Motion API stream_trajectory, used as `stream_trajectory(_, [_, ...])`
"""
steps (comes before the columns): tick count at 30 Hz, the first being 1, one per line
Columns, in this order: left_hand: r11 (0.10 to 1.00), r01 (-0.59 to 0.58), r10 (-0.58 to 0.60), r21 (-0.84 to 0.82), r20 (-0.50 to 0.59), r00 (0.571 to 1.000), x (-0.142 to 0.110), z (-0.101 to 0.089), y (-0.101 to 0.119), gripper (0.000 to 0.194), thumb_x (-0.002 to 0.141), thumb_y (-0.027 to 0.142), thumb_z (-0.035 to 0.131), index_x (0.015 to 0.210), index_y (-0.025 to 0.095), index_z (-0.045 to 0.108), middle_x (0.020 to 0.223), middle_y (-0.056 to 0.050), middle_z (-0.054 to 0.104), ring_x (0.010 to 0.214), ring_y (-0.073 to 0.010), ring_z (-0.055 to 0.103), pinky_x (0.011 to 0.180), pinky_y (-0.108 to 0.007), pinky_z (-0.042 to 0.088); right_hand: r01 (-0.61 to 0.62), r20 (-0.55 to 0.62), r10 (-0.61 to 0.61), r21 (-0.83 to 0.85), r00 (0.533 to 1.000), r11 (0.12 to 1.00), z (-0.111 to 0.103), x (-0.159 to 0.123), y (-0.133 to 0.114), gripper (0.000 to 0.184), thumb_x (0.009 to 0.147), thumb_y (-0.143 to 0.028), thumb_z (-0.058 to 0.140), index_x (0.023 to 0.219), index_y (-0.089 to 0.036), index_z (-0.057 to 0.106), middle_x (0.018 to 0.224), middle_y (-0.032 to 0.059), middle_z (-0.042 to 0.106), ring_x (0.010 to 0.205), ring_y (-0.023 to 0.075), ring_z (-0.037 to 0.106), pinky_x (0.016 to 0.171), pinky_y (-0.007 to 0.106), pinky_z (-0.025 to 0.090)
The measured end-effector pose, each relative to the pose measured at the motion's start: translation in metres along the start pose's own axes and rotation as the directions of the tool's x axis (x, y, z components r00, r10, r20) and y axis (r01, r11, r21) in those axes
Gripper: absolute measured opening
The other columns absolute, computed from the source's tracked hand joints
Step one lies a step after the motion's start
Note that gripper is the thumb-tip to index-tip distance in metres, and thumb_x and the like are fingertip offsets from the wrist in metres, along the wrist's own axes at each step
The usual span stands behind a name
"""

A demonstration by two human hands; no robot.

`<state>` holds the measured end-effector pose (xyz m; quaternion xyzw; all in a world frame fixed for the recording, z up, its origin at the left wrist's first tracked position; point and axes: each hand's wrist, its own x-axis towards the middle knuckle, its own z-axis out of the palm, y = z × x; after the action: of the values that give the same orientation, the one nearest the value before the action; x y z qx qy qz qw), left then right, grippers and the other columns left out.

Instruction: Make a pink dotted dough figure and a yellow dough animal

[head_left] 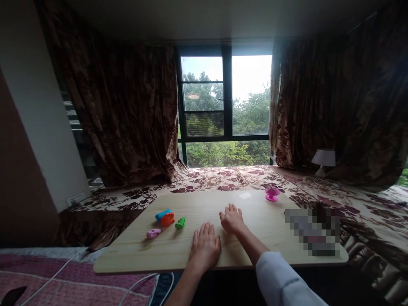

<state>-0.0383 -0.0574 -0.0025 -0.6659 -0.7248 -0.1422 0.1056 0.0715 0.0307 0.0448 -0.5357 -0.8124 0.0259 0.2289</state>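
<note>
Two hands (205, 247) palm-down on the tabletop (204, 206), green toy (180, 222) nearby.

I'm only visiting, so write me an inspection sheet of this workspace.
Surface: pale table; its right end is partly pixelated.
Things near hands: blue piece, orange piece, green piece, pink piece, all left of both hands.
Clutter: magenta toy, far right corner.
Hands: left hand palm down, fingers extended; right hand palm down, farther forward; undersides hidden.
Cables: white cords, lower left.
Surroundings: window, curtains, lamp.
</note>
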Motion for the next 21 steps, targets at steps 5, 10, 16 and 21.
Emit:
stream_trajectory(5, [1.0,0.002,-0.002,-0.024,-0.005,1.0,-0.001,-0.001,-0.002,0.056,0.088,0.039,0.02,0.133,0.013,0.041,0.142,-0.012,0.038,0.133,-0.0221,0.028,0.108,-0.043,0.016,0.108,0.037,-0.108,0.005,0.993,0.994,-0.006,-0.039,0.003,0.039,0.093,-0.033,0.043,0.127,-0.014,0.047,0.136,0.0128,0.043,0.125,0.0262,0.039,0.102,0.046,0.031])
stream_trajectory(10, [0.998,0.018,-0.018,-0.054,-0.016,1.0,-0.003,-0.003,0.0,0.056,0.088,0.038,0.021,0.132,0.01,0.041,0.142,-0.013,0.039,0.133,-0.0226,0.028,0.108,-0.043,0.016,0.213,0.104,-0.213,0.013,0.971,0.977,-0.016,-0.124,0.01,0.052,0.095,-0.039,0.025,0.141,-0.016,0.029,0.149,0.005,0.019,0.138,0.0214,0.013,0.111,0.037,0.016])
stream_trajectory(16, [0.999,0.012,-0.013,-0.044,-0.01,1.0,-0.003,-0.002,0.0,0.056,0.088,0.037,0.021,0.132,0.01,0.042,0.142,-0.013,0.039,0.133,-0.023,0.028,0.108,-0.043,0.016,0.126,0.117,-0.124,-0.009,0.985,0.992,-0.011,-0.1,0.004,0.054,0.095,-0.042,0.025,0.139,-0.012,0.034,0.148,0.0092,0.024,0.137,0.0223,0.014,0.111,0.041,0.011])
stream_trajectory(21, [1.0,0.012,-0.012,-0.026,-0.002,1.0,-0.001,0.001,0.0,0.056,0.088,0.038,0.02,0.134,0.012,0.04,0.143,-0.012,0.038,0.134,-0.0227,0.027,0.108,-0.044,0.015,0.018,0.06,-0.017,-0.012,0.998,1.0,0.0,-0.016,-0.002,0.044,0.092,-0.039,0.043,0.129,-0.015,0.044,0.139,0.0124,0.039,0.127,0.0281,0.034,0.103,0.052,0.025])
